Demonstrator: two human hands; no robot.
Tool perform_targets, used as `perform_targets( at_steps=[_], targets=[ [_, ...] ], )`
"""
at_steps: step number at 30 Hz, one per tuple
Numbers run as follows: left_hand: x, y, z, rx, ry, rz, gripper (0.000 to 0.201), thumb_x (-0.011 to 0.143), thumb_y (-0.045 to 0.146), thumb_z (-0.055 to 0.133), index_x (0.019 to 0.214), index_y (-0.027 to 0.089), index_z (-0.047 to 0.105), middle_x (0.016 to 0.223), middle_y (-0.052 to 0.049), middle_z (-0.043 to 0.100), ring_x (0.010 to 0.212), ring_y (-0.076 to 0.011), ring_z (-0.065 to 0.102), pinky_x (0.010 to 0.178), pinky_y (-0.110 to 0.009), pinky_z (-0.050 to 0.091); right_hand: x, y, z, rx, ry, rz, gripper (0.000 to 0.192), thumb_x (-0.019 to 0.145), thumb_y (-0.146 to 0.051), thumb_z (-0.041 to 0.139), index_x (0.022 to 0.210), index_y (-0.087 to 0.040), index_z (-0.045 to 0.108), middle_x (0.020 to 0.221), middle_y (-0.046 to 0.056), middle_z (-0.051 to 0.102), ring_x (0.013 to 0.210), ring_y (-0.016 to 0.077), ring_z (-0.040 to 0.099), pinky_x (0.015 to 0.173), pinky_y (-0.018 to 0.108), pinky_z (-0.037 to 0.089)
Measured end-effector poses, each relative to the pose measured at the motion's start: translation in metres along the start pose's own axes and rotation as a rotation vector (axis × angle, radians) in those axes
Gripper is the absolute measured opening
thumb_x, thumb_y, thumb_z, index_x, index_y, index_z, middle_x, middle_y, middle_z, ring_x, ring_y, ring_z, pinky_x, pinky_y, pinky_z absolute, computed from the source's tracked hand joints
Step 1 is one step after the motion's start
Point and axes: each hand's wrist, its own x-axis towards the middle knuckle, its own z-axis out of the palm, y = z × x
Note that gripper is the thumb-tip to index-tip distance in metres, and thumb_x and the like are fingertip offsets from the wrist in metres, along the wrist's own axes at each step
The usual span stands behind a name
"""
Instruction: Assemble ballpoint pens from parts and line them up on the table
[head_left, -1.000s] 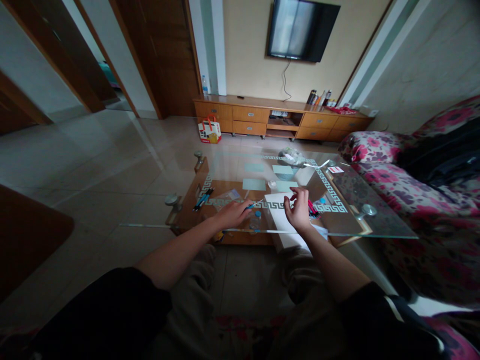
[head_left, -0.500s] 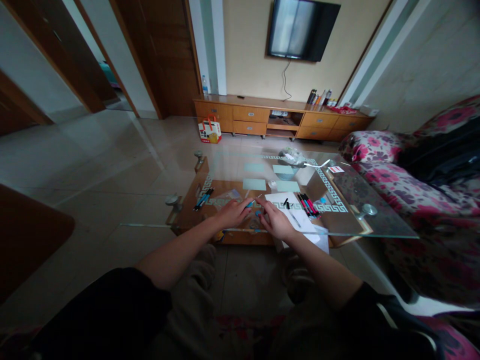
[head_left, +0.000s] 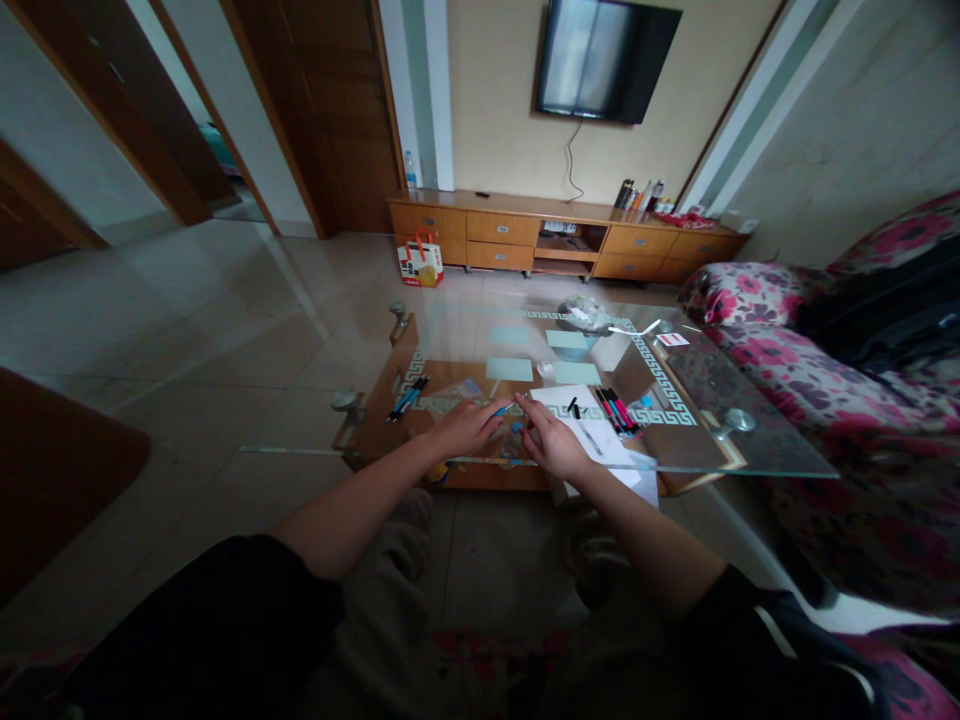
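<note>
Right hand [head_left: 553,443] has swung left off the white paper [head_left: 592,437] and now meets the left hand [head_left: 466,425] at the blue pen [head_left: 504,408]; both sets of fingers pinch it, low over the glass counter [head_left: 697,440]. Red and black pens [head_left: 616,410] lie right.

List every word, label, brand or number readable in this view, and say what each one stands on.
None can be read.
Red and white bag by the cabinet: print too blurred.
Red and white card on the glass table: markings too small.
Bottles on the cabinet: labels too small.
</note>
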Motion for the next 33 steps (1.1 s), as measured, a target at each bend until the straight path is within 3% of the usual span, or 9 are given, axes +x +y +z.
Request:
perform_targets(
  at_steps=[4,7,11,17,22,28,33],
  targets=[
    [0.0,-0.002,0.002,-0.016,-0.003,0.007,0.044,0.102,0.037,0.039,0.142,0.023,0.045,0.112,-0.009,0.071,0.099,-0.023,0.068,0.088,-0.034,0.05,0.0,0.006,0.001,0.026,0.05,0.018,0.066,0.093,-0.021,0.05,0.155,-0.025,0.027,0.137,0.013,0.053,0.104,0.0237,0.063,0.095,0.043,0.054],
    [0.0,-0.002,0.001,-0.056,-0.001,0.005,0.042,0.101,0.038,0.04,0.14,0.025,0.047,0.116,-0.008,0.07,0.1,-0.0222,0.068,0.09,-0.034,0.05,0.0,0.012,0.001,0.065,0.167,0.087,0.057,0.093,-0.023,0.049,0.149,-0.024,0.038,0.134,0.012,0.057,0.094,0.0213,0.065,0.088,0.04,0.056],
    [-0.001,0.001,-0.001,-0.075,-0.005,-0.012,0.041,0.101,0.039,0.04,0.138,0.026,0.049,0.116,-0.006,0.07,0.099,-0.0214,0.067,0.092,-0.033,0.049,0.0,0.022,-0.003,0.071,0.308,0.232,0.036,0.094,-0.03,0.051,0.128,-0.022,0.057,0.118,0.008,0.067,0.077,0.0175,0.065,0.079,0.035,0.055],
    [-0.001,0.001,-0.002,-0.017,-0.025,-0.015,0.043,0.101,0.038,0.038,0.141,0.024,0.047,0.114,-0.007,0.071,0.098,-0.0224,0.067,0.091,-0.034,0.049,-0.002,0.031,-0.006,0.021,0.337,0.32,0.023,0.093,-0.033,0.052,0.105,-0.021,0.067,0.095,0.006,0.074,0.073,0.0184,0.067,0.074,0.033,0.053],
    [0.0,-0.001,0.0,0.007,-0.025,-0.015,0.043,0.101,0.037,0.038,0.141,0.025,0.047,0.116,-0.007,0.07,0.098,-0.0225,0.067,0.091,-0.034,0.049,-0.003,0.03,-0.007,-0.011,0.321,0.311,0.022,0.092,-0.031,0.051,0.106,-0.021,0.065,0.093,0.006,0.073,0.073,0.0191,0.067,0.073,0.034,0.053],
    [-0.001,-0.001,-0.001,-0.009,-0.03,-0.023,0.042,0.102,0.037,0.038,0.141,0.027,0.047,0.114,-0.006,0.071,0.099,-0.0226,0.067,0.09,-0.034,0.049,-0.003,0.03,-0.011,-0.032,0.3,0.323,0.036,0.092,-0.029,0.052,0.127,-0.022,0.057,0.095,0.005,0.073,0.07,0.0184,0.066,0.07,0.033,0.054],
    [-0.001,0.001,-0.002,-0.029,-0.039,-0.027,0.042,0.101,0.038,0.038,0.14,0.027,0.048,0.11,-0.007,0.072,0.097,-0.0231,0.068,0.088,-0.033,0.05,-0.003,0.038,-0.023,-0.096,0.313,0.296,0.033,0.096,-0.03,0.047,0.125,-0.021,0.06,0.102,0.007,0.071,0.073,0.0187,0.064,0.073,0.033,0.052]
  ],
)
